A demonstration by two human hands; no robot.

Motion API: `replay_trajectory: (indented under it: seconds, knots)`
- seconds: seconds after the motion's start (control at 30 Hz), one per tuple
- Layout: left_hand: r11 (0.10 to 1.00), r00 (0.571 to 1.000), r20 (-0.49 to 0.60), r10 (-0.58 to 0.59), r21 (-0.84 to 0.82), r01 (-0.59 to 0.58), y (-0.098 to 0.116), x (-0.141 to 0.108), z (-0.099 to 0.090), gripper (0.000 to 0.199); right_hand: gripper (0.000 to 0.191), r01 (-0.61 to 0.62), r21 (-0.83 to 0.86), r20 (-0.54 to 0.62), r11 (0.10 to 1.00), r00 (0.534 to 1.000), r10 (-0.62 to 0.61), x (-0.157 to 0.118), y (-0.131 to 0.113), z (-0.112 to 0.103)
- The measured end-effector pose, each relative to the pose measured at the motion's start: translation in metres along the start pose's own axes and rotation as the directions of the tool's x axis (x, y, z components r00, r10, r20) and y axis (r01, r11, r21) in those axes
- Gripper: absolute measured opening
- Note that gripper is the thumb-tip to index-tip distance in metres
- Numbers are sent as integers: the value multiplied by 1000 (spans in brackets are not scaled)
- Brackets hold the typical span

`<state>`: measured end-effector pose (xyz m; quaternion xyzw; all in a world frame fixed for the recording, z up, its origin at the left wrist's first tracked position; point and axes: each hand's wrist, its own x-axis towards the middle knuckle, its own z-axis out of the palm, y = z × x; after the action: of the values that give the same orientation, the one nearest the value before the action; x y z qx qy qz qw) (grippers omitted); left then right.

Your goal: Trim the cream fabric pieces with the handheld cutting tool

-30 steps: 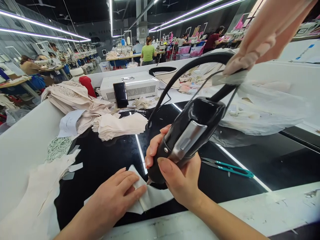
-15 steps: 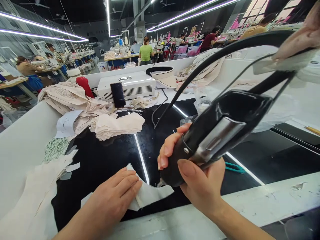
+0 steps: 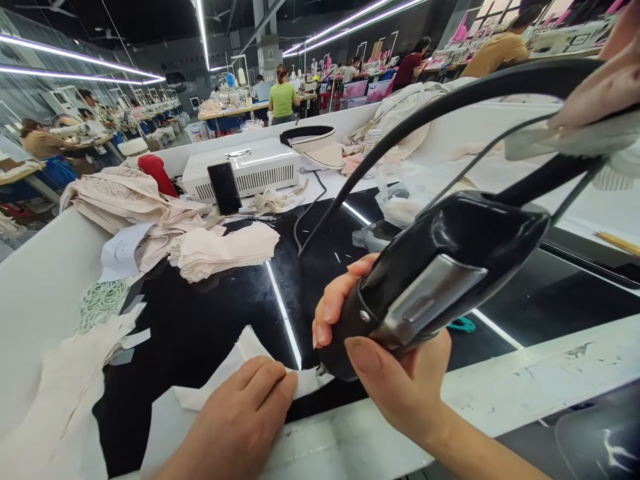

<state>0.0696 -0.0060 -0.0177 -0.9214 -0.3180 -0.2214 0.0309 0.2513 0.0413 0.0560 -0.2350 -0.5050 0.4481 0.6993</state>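
Note:
My right hand (image 3: 395, 367) is wrapped round a black corded handheld power tool (image 3: 445, 247) with a silver metal plate on its side, tilted with its small metal tip down. That tip is at the right end of a cream fabric piece (image 3: 245, 350), a curved strip over the black tabletop (image 3: 310, 293). My left hand (image 3: 250, 400) holds the strip down just left of the tip, fingers bent and close together, its thumb hidden. Another pale piece (image 3: 167, 420) lies partly under my left wrist. Whether the tip touches the fabric is hard to tell.
Stacked cream fabric pieces (image 3: 225, 250) lie ahead, near a phone (image 3: 225, 189) leaning on a white vented box (image 3: 245, 170). Pale green cords (image 3: 103, 303) and more fabric (image 3: 60, 380) are at the left. The tool's thick black cable (image 3: 425, 127) arches up to the right. Several people work behind.
My left hand has slid right and nearer to me along the fabric strip, which has shifted and now rises behind the hand. The tool stays in my right hand. The view has turned slightly.

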Motion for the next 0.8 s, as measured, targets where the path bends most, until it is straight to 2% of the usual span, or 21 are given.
replay_trajectory:
  seconds: [0.37,0.5,0.63,0.8]
  knots:
    - [997,999,-15,33,68,-32,-3,-15,5,33,38,-30,65,2,997,1000,30,-2,7,4]
    - [998,1000,-5,24,56,-24,-2,-14,6,32,37,-50,95,50,994,998,45,-1,10,8]
    - [1000,1000,16,9,27,-9,-1,-12,3,31,33,-37,59,87,998,996,32,-1,13,9]
    - [999,999,30,-44,6,44,-2,-11,2,35,30,-55,18,68,998,996,54,-1,16,11]
